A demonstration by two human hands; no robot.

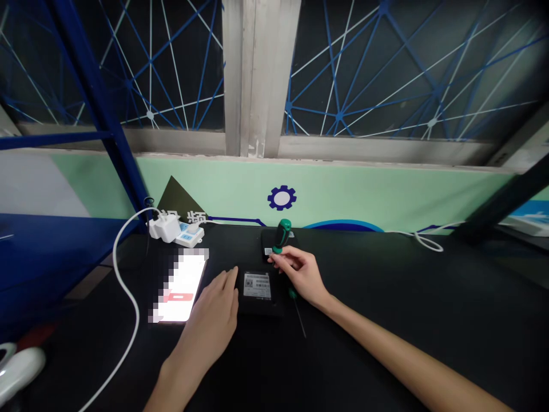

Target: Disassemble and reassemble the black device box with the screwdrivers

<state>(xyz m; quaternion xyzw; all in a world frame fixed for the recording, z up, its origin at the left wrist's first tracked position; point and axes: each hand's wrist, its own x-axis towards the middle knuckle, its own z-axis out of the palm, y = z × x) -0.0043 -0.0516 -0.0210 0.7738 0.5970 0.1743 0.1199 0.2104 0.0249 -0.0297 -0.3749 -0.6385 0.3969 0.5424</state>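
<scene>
A flat black device with a printed white label (257,286) lies on the black table in front of me. My left hand (217,303) rests along its left side, fingers stretched out and close together. My right hand (302,274) pinches the lower end of a green and black screwdriver (283,233), held nearly upright over the far right corner of the device. Its tip is hidden by the fingers. A second screwdriver (299,313) lies to the right of the device, partly under my right hand, its thin shaft pointing towards me.
Behind the device sits another small black item (266,240) with a label. A phone with a lit screen (182,289) lies left of my left hand. White chargers (165,227) fill a power strip (189,234), and a white cable (137,312) curves forward. The green wall (351,194) bounds the table.
</scene>
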